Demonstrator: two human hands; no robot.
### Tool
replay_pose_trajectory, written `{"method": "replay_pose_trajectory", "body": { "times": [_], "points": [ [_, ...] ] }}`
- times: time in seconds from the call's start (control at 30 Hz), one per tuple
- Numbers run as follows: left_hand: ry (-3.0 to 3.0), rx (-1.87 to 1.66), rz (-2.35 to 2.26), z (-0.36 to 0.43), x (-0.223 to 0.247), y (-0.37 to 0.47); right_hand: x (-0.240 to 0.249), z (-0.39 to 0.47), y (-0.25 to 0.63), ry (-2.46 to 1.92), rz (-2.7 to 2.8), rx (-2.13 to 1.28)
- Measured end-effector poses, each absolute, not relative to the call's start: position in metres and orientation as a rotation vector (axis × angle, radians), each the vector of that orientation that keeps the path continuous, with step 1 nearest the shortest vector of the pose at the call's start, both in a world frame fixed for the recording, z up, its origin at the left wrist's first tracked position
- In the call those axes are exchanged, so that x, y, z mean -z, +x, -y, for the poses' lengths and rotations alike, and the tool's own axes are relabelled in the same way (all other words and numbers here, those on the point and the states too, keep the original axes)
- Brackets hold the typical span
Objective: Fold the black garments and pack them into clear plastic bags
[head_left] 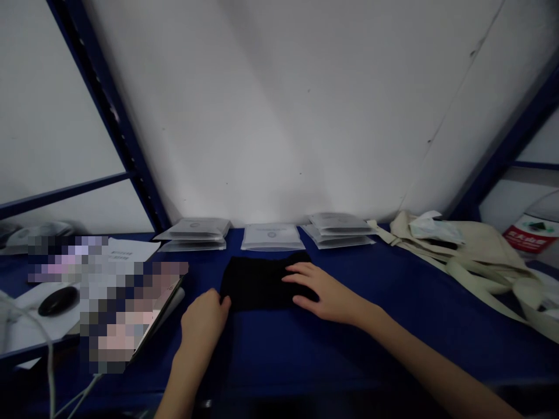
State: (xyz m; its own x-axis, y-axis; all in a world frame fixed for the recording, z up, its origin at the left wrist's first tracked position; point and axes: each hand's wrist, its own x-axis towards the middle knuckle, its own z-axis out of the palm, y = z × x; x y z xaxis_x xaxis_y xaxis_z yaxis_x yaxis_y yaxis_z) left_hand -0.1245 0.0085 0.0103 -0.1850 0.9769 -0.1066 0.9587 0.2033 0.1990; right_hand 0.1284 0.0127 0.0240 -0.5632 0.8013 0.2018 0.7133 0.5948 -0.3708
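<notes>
A folded piece of black cloth lies flat on the blue table in front of me. My left hand is closed at its left edge, with the thumb and curled fingers on the lower left corner; the fingertips are partly hidden. Over the right end of the cloth rests my right hand, fingers spread and lying on top of it. The kind of garment or fabric item cannot be made out.
Behind the cloth lie flat translucent packets: a left stack, a middle packet and a right stack. A beige cloth bag lies right, near a labelled plastic bottle. Left are a phone, papers, a black mouse and cables.
</notes>
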Motion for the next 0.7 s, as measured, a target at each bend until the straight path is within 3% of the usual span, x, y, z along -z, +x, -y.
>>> {"method": "replay_pose_trajectory", "body": {
  "times": [0.13,0.27,0.4,0.57,0.7],
  "points": [
    [1.788,-0.402,-2.269,-0.009,-0.008,-0.128,-0.017,-0.009,0.125,-1.213,2.553,-0.381],
    [1.745,-0.952,-2.16,-0.014,-0.018,-0.119,-0.016,-0.006,0.118,-1.207,2.584,-0.391],
    [2.089,-1.36,-1.905,-0.008,-0.032,-0.079,-0.01,-0.003,0.107,-1.176,2.523,-0.436],
    [2.841,-1.212,-1.278,0.012,-0.018,-0.032,-0.011,0.004,0.114,-1.171,2.273,-0.667],
    [2.976,-1.209,-1.209,0.018,0.003,-0.03,-0.022,0.01,0.141,-1.338,2.173,-0.781]
  ]
}}
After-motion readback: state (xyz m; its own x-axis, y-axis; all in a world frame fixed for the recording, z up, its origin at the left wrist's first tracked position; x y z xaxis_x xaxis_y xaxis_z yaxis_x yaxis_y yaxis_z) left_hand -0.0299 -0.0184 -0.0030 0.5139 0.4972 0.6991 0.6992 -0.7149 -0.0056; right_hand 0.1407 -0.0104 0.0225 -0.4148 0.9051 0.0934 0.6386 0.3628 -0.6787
